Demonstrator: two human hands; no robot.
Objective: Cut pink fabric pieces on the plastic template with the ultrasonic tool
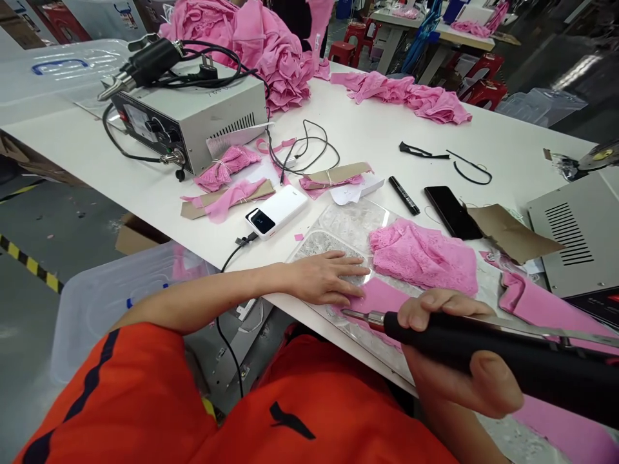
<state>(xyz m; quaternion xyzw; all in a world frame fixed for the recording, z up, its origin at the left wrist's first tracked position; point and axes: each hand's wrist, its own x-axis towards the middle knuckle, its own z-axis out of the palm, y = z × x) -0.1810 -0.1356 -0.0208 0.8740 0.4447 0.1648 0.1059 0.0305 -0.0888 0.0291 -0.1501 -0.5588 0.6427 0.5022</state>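
White table point(362, 138): by its near edge, your left fingers point(352, 270) spread, touching pink fabric point(384, 294); your right fingers point(414, 314) wrap a black-handled tool point(452, 338).

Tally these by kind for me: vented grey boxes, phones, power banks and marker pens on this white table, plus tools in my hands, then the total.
Vented grey boxes: 2
Phone: 1
Power bank: 1
Marker pen: 1
Black tool, in your right hand: 1
Total: 6
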